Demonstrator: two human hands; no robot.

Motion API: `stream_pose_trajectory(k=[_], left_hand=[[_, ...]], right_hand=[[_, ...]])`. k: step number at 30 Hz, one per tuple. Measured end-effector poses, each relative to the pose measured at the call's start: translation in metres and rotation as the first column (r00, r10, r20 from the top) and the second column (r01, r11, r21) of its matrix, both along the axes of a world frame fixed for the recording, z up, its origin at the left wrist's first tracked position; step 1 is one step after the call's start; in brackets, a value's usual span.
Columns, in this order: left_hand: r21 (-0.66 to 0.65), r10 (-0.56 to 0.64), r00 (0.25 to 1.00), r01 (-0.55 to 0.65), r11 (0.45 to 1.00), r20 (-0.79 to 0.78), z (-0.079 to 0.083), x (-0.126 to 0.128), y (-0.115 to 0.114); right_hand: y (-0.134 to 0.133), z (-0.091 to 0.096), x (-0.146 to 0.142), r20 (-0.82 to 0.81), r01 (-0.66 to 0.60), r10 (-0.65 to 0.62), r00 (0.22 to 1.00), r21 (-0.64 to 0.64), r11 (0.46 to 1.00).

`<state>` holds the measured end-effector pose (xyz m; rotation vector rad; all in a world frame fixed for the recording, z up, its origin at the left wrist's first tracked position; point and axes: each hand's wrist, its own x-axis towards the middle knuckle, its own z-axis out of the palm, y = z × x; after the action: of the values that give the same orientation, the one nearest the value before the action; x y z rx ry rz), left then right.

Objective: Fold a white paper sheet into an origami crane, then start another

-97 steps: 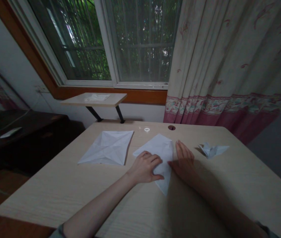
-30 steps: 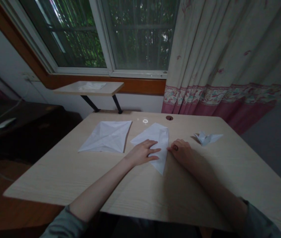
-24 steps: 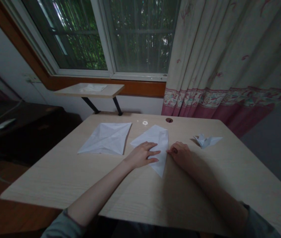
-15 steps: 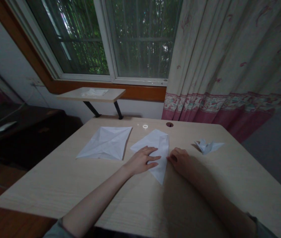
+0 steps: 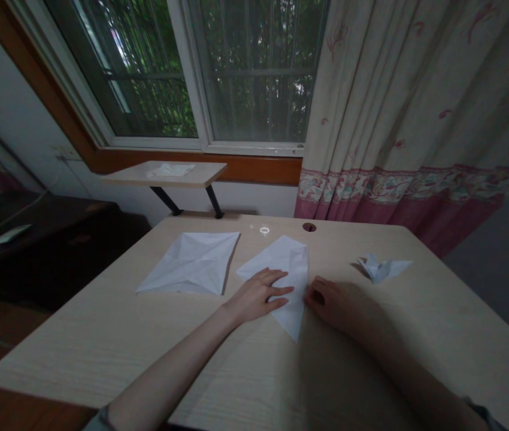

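While the left hand (image 5: 261, 294) lies flat with fingers spread, pressing the folded white paper (image 5: 291, 260) onto the middle of the wooden table (image 5: 102, 335), the right hand (image 5: 333, 299) sits curled at the paper's right edge; whether it pinches that edge is unclear. A creased sheet (image 5: 191, 263) lies to the left, a small paper figure (image 5: 382, 268) to the right.

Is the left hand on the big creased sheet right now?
No, the left hand lies flat on the folded paper in the middle; the creased sheet lies untouched beside it.
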<state>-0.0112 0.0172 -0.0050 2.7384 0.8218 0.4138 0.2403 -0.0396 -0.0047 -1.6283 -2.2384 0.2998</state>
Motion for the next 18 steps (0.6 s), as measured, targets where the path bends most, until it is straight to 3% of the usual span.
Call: stream_pose_trajectory(k=[9,13,18], left_hand=[[-0.01,-0.004,1.0,0.004,1.0,0.001,0.001,0.001,0.0],[-0.017,-0.005,1.0,0.005,1.0,0.002,0.002,0.0,0.0],[-0.021,0.0,1.0,0.0,1.0,0.001,0.003,0.0,0.0]], right_hand=[[-0.005,0.013,-0.004,0.043,-0.076,0.077,0.996,-0.033,0.997],[-0.005,0.007,-0.004,0.058,-0.174,0.175,0.983,-0.021,0.985],[-0.004,0.001,-0.002,0.041,-0.203,0.204,0.978,-0.02,0.979]])
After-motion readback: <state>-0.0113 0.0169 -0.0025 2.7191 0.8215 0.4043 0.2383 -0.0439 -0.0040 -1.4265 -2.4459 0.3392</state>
